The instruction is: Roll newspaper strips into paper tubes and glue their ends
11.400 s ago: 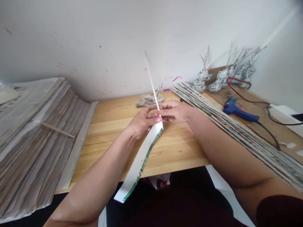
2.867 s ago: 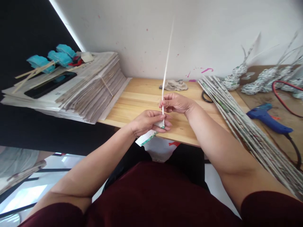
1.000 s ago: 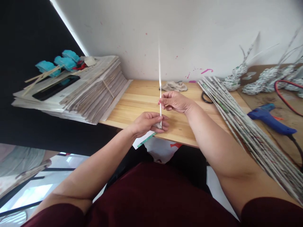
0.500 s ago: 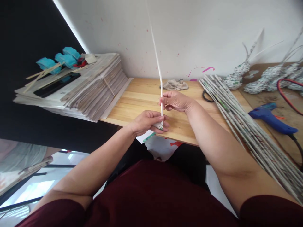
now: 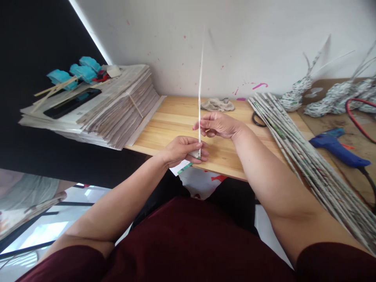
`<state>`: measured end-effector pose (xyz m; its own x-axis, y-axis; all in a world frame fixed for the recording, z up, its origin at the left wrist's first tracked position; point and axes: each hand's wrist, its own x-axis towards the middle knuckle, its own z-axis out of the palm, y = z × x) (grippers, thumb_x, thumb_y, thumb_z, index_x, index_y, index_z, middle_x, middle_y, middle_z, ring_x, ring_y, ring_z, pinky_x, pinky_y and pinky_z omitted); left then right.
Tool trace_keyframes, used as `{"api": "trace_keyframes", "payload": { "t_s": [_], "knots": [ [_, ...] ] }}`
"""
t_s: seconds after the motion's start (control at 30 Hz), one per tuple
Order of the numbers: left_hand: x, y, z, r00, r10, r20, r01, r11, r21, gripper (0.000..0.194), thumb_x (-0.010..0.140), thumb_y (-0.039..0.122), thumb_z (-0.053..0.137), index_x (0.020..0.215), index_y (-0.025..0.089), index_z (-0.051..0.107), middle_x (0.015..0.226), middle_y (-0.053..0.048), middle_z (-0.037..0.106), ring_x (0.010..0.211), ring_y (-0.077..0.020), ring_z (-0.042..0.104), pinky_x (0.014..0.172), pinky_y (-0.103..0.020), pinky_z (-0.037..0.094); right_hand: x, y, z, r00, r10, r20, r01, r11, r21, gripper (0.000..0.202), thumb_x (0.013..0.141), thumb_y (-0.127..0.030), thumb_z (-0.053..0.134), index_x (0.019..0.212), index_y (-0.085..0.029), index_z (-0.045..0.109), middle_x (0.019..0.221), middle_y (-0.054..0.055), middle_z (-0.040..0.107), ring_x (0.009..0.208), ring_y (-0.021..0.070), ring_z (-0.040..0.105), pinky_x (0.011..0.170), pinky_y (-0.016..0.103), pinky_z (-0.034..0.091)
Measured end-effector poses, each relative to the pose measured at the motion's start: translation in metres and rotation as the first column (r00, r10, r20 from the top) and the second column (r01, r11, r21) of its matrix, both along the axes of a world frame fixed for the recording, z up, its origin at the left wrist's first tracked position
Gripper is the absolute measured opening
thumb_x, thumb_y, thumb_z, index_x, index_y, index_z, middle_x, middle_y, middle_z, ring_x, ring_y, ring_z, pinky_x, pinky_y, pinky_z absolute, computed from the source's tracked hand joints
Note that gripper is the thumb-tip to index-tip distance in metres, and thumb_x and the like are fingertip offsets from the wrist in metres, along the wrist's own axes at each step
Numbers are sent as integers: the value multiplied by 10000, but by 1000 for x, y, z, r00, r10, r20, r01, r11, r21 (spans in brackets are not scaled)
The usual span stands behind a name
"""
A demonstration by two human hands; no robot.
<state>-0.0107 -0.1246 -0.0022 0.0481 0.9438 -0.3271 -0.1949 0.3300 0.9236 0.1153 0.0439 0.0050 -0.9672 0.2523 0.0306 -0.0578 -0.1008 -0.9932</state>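
A thin white paper tube (image 5: pixel 200 88) stands nearly upright in front of me, over the front part of the wooden tabletop (image 5: pixel 164 125). My left hand (image 5: pixel 182 149) pinches its lower end, where a flat bit of printed paper with green on it shows between thumb and fingers. Higher up the tube, my right hand (image 5: pixel 219 124) closes thumb and fingertips on it from the right. The tube's top fades to a blur against the wall. Below my left hand, a white sheet with a green stripe (image 5: pixel 183 166) hangs past the table edge.
A tall stack of newspapers (image 5: pixel 117 105) at left carries a phone (image 5: pixel 73 102), wooden sticks and blue pieces. A crumpled cloth (image 5: pixel 217 104) lies by the wall. On the right are a bundle of paper tubes (image 5: pixel 296 145), a blue glue gun (image 5: pixel 337 147) and woven paper pieces (image 5: pixel 296 92).
The tube's top has swung to the right, from leaning left to nearly upright. My right fingers have shifted slightly on it; both hands remain in about the same place.
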Motion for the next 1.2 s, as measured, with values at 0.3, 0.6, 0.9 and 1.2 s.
{"api": "trace_keyframes", "payload": {
  "t_s": [0.3,0.6,0.9,1.2],
  "knots": [
    [1,0,-1,995,98,0,-98,995,23,210,850,273,706,978,109,726,928,-136,752,811,-211,736,648,-284,604,1,-1,1,998,-28,58,29,1000,-6,440,733,-511,802,893,-119,680,677,17,591,591,92,546,399,183,251],
    [-23,10,28,922,379,-81,-372,924,90,164,818,291,734,897,153,774,855,-73,702,690,-95,605,548,-178,469,-2,-6,0,992,-33,120,24,997,74,365,739,-481,791,874,-151,716,755,14,631,625,79,561,455,178,306],
    [-22,28,30,936,328,-128,-319,944,88,254,743,334,785,917,150,795,769,-89,675,621,-94,546,424,-166,216,-10,-11,-6,995,-26,97,17,996,89,336,716,-427,804,930,-176,739,789,12,670,630,83,566,452,197,275],
    [-30,35,33,936,304,-180,-293,952,82,254,684,357,818,824,147,791,766,-81,664,626,-83,517,399,-165,140,-8,-12,-3,985,-89,150,34,941,336,377,773,-526,728,847,-157,696,664,8,640,597,103,555,490,217,322]
  ]
}}
